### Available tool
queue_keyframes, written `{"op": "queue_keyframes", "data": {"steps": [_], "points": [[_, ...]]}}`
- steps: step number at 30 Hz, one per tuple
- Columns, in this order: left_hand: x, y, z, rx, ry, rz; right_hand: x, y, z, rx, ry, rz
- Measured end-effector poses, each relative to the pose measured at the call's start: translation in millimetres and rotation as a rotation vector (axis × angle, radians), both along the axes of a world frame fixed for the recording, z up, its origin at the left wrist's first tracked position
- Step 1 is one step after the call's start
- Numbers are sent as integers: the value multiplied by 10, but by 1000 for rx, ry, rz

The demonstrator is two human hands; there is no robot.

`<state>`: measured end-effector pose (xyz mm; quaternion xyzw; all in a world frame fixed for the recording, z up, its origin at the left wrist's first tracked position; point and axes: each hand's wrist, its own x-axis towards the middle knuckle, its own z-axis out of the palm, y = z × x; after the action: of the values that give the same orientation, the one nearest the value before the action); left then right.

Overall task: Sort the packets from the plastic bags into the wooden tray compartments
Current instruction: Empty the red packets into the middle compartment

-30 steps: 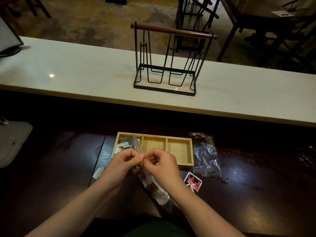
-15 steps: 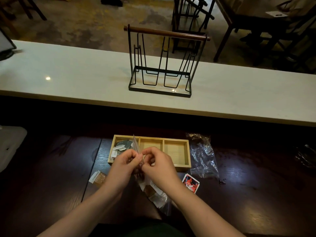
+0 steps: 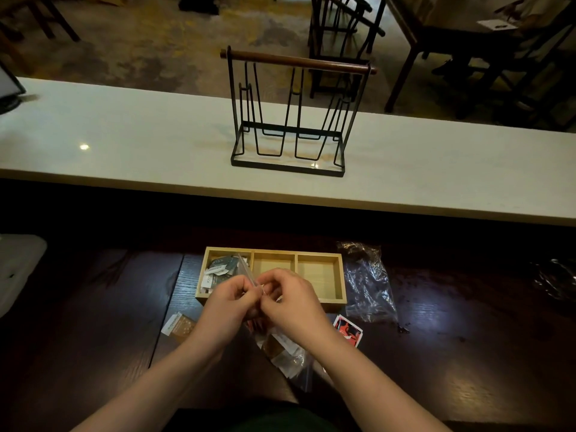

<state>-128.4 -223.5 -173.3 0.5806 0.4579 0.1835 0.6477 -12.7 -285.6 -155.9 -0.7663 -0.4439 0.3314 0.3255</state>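
A wooden tray (image 3: 339, 302) with three compartments lies on the dark table. Its left compartment holds several dark and white packets (image 3: 218, 271); the middle and right ones look bare. In front of the tray, my left hand (image 3: 229, 302) and my right hand (image 3: 291, 302) both pinch the top edge of a clear plastic bag (image 3: 288, 353), which hangs down toward me with brown and white packets inside. A brown packet (image 3: 179, 326) lies on the table to the left, a red-and-white packet (image 3: 348, 329) to the right.
A crumpled, see-through plastic bag (image 3: 367, 285) lies right of the tray. Behind runs a raised pale counter (image 3: 124, 145) with a black wire rack (image 3: 293, 120) topped by a wooden bar. A white object (image 3: 18, 266) sits at the left edge, chairs beyond.
Both hands stay together on the bag's top edge, working it slightly; the view has shifted a little, and the hands sit slightly lower in front of the tray.
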Motion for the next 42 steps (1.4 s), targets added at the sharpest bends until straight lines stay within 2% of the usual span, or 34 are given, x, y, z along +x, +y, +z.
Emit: {"op": "queue_keyframes", "data": {"steps": [4, 9, 14, 16, 18, 20, 22, 24, 27, 30, 34, 36, 38, 40, 42], "points": [[-33, 54, -14, 35, 22, -9, 6, -2, 18, 49, -147, 13], [-21, 23, -1, 159, 89, -38, 74, -24, 16, 47, -131, 30], [-137, 88, 67, 479, 309, -17, 357, -34, 40, 35, -415, -91], [-168, 132, 184, 598, 384, -24, 405, -44, 53, 21, -481, -76], [-168, 183, 224, 654, 445, -7, 410, -35, 42, -26, -486, -61], [-137, 214, 244, 654, 472, 32, 430, -9, 35, -65, -405, -110], [-85, 211, 270, 652, 445, 41, 457, 10, 45, -103, -390, -148], [-28, 195, 288, 643, 402, 37, 434, 19, 64, -52, -504, -107], [28, 212, 258, 628, 372, 38, 235, 47, 153, 168, -435, 155], [35, 213, 251, 636, 309, -5, 26, 95, 116, 129, -415, 347], [-18, 195, 252, 662, 171, -130, 17, 192, 78, 183, -410, 273], [-60, 241, 197, 612, 67, -52, 68, 243, 84, 225, -400, 221], [-75, 324, 60, 481, 94, 85, 111, 291, 123, 263, -357, 178], [-87, 385, -151, 168, 139, 135, 129, 347, 208, 310, -269, 165], [-90, 368, -342, -196, 62, 82, 150, 410, 326, 357, -180, 170]]}}
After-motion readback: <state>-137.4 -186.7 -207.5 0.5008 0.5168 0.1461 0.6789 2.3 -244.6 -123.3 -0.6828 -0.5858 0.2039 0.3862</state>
